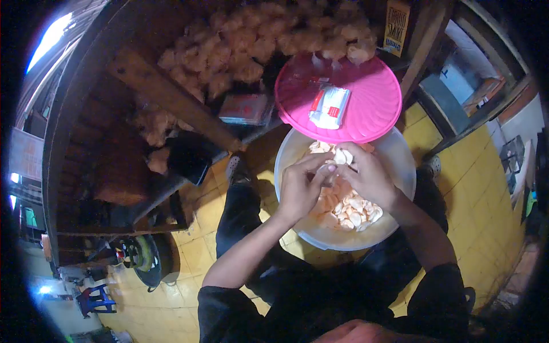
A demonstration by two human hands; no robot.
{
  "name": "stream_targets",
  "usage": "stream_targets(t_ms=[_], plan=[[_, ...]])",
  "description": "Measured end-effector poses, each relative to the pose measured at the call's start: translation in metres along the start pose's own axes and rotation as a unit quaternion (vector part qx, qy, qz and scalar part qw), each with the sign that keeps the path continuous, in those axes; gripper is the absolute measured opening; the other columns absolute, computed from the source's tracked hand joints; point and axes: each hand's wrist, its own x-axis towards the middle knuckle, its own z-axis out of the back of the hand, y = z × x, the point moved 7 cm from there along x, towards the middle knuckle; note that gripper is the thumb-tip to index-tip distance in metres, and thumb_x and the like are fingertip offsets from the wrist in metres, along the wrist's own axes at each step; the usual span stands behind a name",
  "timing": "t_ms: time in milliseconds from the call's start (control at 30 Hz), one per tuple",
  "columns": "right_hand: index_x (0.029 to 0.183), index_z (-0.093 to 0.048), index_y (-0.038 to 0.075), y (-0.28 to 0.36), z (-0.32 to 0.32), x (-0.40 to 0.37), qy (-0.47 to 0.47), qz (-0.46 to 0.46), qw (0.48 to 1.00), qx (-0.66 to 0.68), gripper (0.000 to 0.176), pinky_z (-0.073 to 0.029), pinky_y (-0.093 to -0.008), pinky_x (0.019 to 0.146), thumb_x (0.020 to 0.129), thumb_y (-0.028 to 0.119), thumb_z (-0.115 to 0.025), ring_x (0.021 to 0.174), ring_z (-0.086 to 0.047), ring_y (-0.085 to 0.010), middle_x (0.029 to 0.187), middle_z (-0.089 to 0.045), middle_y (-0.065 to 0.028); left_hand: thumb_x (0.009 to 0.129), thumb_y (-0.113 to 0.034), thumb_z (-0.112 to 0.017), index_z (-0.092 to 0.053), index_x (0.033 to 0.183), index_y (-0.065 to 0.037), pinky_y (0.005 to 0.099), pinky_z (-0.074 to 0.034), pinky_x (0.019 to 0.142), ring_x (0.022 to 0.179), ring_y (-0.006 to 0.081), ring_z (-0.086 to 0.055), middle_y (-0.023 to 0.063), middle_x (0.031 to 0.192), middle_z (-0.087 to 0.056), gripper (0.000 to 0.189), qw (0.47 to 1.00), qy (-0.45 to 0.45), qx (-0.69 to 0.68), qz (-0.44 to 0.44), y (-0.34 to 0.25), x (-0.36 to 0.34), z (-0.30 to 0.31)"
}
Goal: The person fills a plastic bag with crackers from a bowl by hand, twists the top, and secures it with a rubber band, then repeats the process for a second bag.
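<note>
Both hands meet over a large translucent plastic tub [403, 166] that holds many thin, pale orange and white crackers [351, 208]. My left hand [301, 188] has its fingers bent and its thumb pressed inward. My right hand [367, 174] comes in from the other side, with its fingers curled against the left ones. Something small and translucent seems to be between the fingertips, but I cannot make it out. Pale crackers show right by the fingers. Across the tub's far rim lies a pink round lid [374, 106], bearing a white and red plastic packet [330, 107].
Many bagged crackers [246, 48] are heaped on the dark wooden shelf beyond the lid. A red-printed packet [245, 108] and a dark phone-like object [190, 160] lie near its edge. My legs straddle the tub on yellow floor tiles [197, 251]. A black pan [153, 263] is at lower left.
</note>
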Motion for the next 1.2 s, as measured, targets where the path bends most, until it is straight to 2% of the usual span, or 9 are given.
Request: stream_targets(t_ms=[167,367,433,567,633,867,933,1100,1200], plan=[[0.117,-0.058,-0.002,0.017,-0.012,-0.008,-0.024,0.193,0.974,-0.112,0.028,-0.051,-0.0429,0.076,0.094,0.013,-0.061,0.087,-0.067,-0.0316,0.095,-0.065,-0.0250,0.093,-0.014,-0.069,-0.074,0.107,0.000,0.0234,-0.049,0.048,0.060,0.0064,-0.061,0.0060,0.082,-0.073,0.021,0.997,-0.072,0.043,-0.003,0.010,0.005,0.011],[0.123,-0.059,-0.004,0.001,-0.011,-0.004,0.069,0.030,0.997,-0.033,0.034,-0.050,-0.0456,0.079,0.092,0.010,-0.060,0.090,-0.066,-0.0383,0.093,-0.066,-0.0265,0.093,-0.016,-0.069,-0.070,0.117,-0.001,0.0243,-0.052,0.052,0.069,0.0107,-0.068,0.0088,0.096,-0.072,0.028,0.989,-0.064,0.124,-0.046,0.001,0.006,0.006],[0.125,-0.057,-0.006,0.007,-0.012,-0.004,0.091,-0.024,0.993,-0.077,0.037,-0.050,-0.0445,0.079,0.092,0.009,-0.058,0.090,-0.066,-0.0377,0.093,-0.066,-0.0270,0.095,-0.017,-0.068,-0.064,0.125,0.000,0.0246,-0.055,0.054,0.074,0.0140,-0.070,0.0102,0.100,-0.071,0.035,0.998,0.024,-0.027,0.043,0.013,0.004,-0.011],[0.122,-0.057,-0.008,-0.011,-0.019,-0.008,0.076,0.079,0.986,-0.126,0.031,-0.053,-0.0412,0.079,0.095,0.007,-0.054,0.088,-0.069,-0.0295,0.096,-0.068,-0.0224,0.096,-0.012,-0.066,-0.060,0.130,0.001,0.0245,-0.055,0.054,0.073,0.0151,-0.071,0.0103,0.094,-0.071,0.037,0.997,0.027,-0.006,0.074,0.025,0.005,-0.008],[0.119,-0.058,-0.006,-0.016,-0.031,-0.007,0.181,0.063,0.973,0.130,0.025,-0.055,-0.0393,0.079,0.097,0.002,-0.049,0.090,-0.069,-0.0235,0.101,-0.069,-0.0149,0.096,-0.009,-0.064,-0.062,0.128,0.001,0.0246,-0.055,0.054,0.073,0.0150,-0.071,0.0099,0.093,-0.071,0.034,0.995,0.019,-0.028,0.089,0.023,0.004,-0.005],[0.114,-0.056,-0.004,-0.035,-0.025,-0.002,0.085,-0.132,0.963,0.219,0.021,-0.057,-0.0343,0.080,0.094,0.001,-0.056,0.090,-0.068,-0.0163,0.095,-0.067,-0.0106,0.094,-0.002,-0.061,-0.067,0.115,0.006,0.0273,-0.057,0.063,0.073,0.0146,-0.071,0.0133,0.103,-0.071,0.023,0.999,0.025,-0.013,0.039,0.017,0.001,-0.003],[0.108,-0.056,-0.003,-0.025,-0.014,0.004,0.010,-0.009,1.000,0.016,0.024,-0.057,-0.0342,0.073,0.087,0.003,-0.066,0.087,-0.067,-0.0144,0.087,-0.066,-0.0105,0.093,0.001,-0.060,-0.067,0.114,0.006,0.0274,-0.056,0.063,0.071,0.0146,-0.070,0.0120,0.097,-0.071,0.023,0.994,0.057,-0.055,0.075,0.012,0.000,-0.010],[0.103,-0.060,0.001,-0.020,-0.015,0.000,0.069,-0.038,0.986,-0.146,0.022,-0.054,-0.0414,0.070,0.086,0.013,-0.069,0.079,-0.069,-0.0267,0.082,-0.066,-0.0177,0.094,0.005,-0.055,-0.070,0.112,-0.001,0.0262,-0.054,0.057,0.069,0.0108,-0.067,0.0061,0.091,-0.071,0.024,0.977,0.168,-0.091,0.096,0.006,-0.009,-0.021],[0.104,-0.060,0.004,-0.040,-0.020,0.003,0.142,-0.025,0.965,-0.217,0.029,-0.051,-0.0442,0.074,0.090,0.028,-0.067,0.082,-0.067,-0.0344,0.085,-0.065,-0.0220,0.080,0.014,-0.058,-0.070,0.091,-0.001,0.0316,-0.056,0.063,0.076,0.0187,-0.070,0.0113,0.095,-0.071,0.023,0.982,0.048,0.170,-0.068,-0.001,0.001,0.013]])
